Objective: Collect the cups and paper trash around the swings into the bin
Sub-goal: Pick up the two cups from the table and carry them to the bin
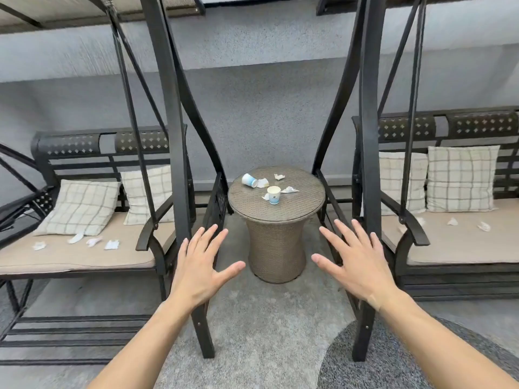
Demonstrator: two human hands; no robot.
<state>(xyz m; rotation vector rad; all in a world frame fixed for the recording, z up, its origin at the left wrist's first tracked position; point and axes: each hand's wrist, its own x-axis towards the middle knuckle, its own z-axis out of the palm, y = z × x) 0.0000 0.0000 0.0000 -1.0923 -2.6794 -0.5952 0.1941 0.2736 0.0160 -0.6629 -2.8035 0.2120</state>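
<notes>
Between the two dark metal swings stands a round wicker bench (276,211), and on its top lie the things to collect. One paper cup (273,195) stands upright near the middle, and a second cup (249,180) lies on its side at the far left of the top. Small crumpled papers are around them: one (263,182) just beside the fallen cup, one (279,176) at the far side, and one (289,189) to the right of the upright cup. On the seat cushion of the left swing (84,254) lie four paper scraps (111,244), in front of a checked pillow (80,207). On the seat of the right swing (455,240) lie more scraps (484,226), near the pillows. The left hand (202,267) and the right hand (356,264) are both stretched forward, on the near side of the bench, with the fingers spread wide and holding nothing. They are apart from each other and touch no object.
</notes>
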